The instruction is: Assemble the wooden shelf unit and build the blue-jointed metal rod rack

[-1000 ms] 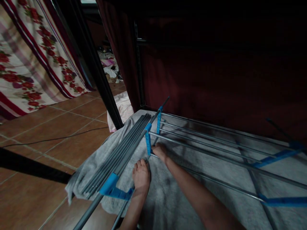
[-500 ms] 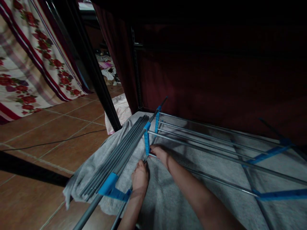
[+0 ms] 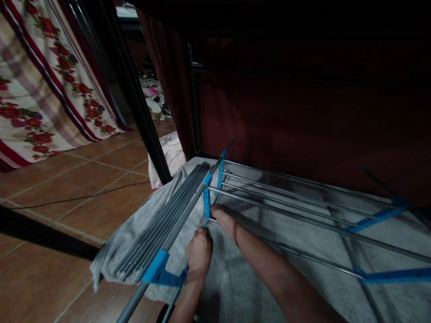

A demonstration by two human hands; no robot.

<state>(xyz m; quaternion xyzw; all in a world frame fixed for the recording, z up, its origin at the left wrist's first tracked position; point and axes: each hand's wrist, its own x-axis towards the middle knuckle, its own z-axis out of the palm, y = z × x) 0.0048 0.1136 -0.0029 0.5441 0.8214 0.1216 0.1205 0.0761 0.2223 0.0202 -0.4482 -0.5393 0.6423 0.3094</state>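
A frame of grey tubes with blue plastic brackets lies on a grey blanket (image 3: 232,269). My left hand (image 3: 199,246) is closed around the thin lower grey tube (image 3: 175,297), just below a blue bracket (image 3: 207,202). Beside that bracket's lower end, my right hand (image 3: 222,217) is closed at the joint where a cross tube (image 3: 303,254) meets it; its fingertips are partly hidden. A thicker side tube (image 3: 183,217) passes through the bracket's top and another blue bracket (image 3: 161,271) nearer me. Several cross tubes run right to further blue brackets (image 3: 397,273).
Several loose grey tubes (image 3: 164,220) lie bundled on the blanket, left of the frame. Black posts (image 3: 141,103) stand at the left. Behind hangs a dark red curtain (image 3: 286,116). A black cable (image 3: 81,197) crosses the tiled floor (image 3: 43,233).
The near end of the frame and my left hand have shifted slightly right and down in view. Both hands keep their places at the bracket's lower end.
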